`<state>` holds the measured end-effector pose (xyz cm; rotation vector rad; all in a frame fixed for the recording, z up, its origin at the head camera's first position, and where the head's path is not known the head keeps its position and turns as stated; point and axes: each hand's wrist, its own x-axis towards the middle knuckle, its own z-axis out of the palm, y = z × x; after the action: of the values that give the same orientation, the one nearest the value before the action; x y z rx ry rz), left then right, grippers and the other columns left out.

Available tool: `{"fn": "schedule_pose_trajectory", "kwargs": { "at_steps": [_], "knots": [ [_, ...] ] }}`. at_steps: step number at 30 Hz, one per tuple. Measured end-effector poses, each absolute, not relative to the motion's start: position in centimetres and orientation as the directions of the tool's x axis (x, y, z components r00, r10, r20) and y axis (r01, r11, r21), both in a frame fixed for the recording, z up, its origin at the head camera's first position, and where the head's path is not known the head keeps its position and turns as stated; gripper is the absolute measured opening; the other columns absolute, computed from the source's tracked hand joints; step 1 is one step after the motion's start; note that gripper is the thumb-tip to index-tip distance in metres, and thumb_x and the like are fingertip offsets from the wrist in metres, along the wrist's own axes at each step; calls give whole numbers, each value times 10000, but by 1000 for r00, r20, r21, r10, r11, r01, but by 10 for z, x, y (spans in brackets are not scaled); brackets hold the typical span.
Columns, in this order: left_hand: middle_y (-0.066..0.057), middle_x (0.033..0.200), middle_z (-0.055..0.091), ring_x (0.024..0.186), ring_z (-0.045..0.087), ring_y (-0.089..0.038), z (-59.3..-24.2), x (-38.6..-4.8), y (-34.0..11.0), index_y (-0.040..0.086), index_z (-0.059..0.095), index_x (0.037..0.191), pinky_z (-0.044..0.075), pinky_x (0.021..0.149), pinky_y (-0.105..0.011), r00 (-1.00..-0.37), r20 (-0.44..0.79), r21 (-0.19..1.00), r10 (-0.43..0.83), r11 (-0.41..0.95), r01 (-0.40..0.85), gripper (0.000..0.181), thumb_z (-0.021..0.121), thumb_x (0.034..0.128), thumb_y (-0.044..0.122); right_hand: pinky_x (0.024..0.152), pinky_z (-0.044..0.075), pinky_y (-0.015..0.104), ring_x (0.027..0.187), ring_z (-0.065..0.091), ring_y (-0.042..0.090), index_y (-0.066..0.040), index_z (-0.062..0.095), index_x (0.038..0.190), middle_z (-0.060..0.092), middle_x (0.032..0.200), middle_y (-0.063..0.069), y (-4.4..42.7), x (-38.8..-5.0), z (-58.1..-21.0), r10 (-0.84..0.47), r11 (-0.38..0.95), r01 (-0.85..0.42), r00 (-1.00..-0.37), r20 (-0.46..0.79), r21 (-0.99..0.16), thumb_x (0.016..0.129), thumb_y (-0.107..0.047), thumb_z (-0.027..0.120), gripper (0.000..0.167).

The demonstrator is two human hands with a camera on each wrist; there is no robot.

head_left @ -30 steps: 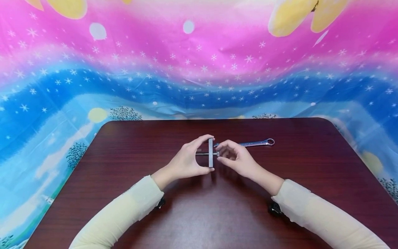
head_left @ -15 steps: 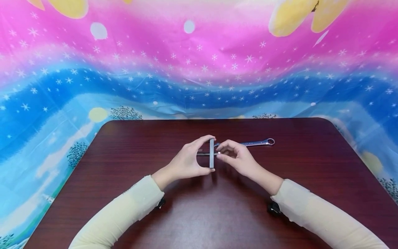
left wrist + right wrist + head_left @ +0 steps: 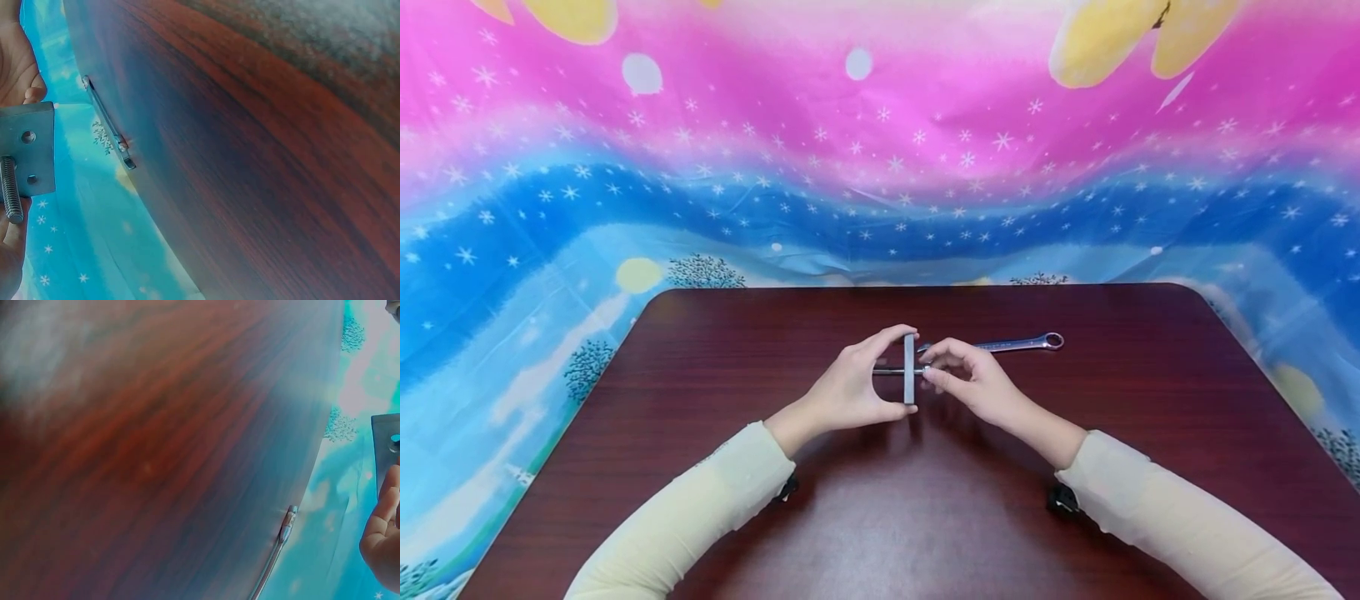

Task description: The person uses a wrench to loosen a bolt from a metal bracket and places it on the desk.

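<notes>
A flat grey metal plate [image 3: 909, 367] stands upright on edge above the table, held at its two opposite edges by my left hand [image 3: 848, 385] between fingers and thumb. A threaded bolt [image 3: 10, 190] passes through the plate, and its shank points into the left palm. On the plate's other side my right hand [image 3: 981, 385] pinches the bolt's head end between thumb and fingers. Round holes show in the plate [image 3: 42, 147] in the left wrist view. The right wrist view catches only part of the right hand [image 3: 384, 544] and the plate's edge.
A chrome combination wrench [image 3: 1018, 344] lies on the dark red-brown table [image 3: 737, 333] behind my right hand, its open end partly hidden by the fingers. A pink and blue printed cloth [image 3: 887, 167] hangs behind the table's far edge.
My right thumb and fingers shift slightly at the bolt's head; a second ago more of the head showed between them. The left hand and plate stay nearly still.
</notes>
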<state>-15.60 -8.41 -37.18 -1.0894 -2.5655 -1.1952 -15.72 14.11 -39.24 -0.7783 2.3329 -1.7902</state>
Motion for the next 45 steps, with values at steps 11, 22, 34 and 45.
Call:
{"fn": "schedule_pose_trajectory", "kwargs": {
  "at_steps": [11,22,34,45],
  "knots": [
    [-9,1279,625,1074,651,-155,-373,-158,-83,165,448,1405,569,917,-310,-730,388,600,563,447,664,892,914,646,209,649,543,250,754,629,124,6,634,1110,680,997,196,139,-155,-392,-399,210,-357,-881,253,-910,879,25,687,238],
    [2,1259,624,1048,668,-235,-374,-158,-84,155,446,1407,561,912,-353,-729,387,605,565,442,663,897,915,644,213,712,543,223,800,642,78,16,613,1136,702,900,205,143,-156,-396,-460,169,-316,-863,209,-933,880,10,699,270],
    [-34,1290,629,1084,646,-175,-374,-159,-82,161,442,1416,556,935,-354,-722,401,593,564,441,674,905,916,647,222,680,580,319,739,657,225,44,619,1127,689,902,230,142,-157,-394,-430,175,-320,-876,220,-931,948,-22,621,191],
    [10,1293,617,1097,639,-153,-376,-160,-82,165,442,1413,563,930,-334,-731,384,604,564,445,661,900,916,650,220,729,569,273,795,671,199,27,624,1143,698,956,193,142,-157,-393,-436,219,-319,-878,200,-922,913,-23,672,240]
  ]
}}
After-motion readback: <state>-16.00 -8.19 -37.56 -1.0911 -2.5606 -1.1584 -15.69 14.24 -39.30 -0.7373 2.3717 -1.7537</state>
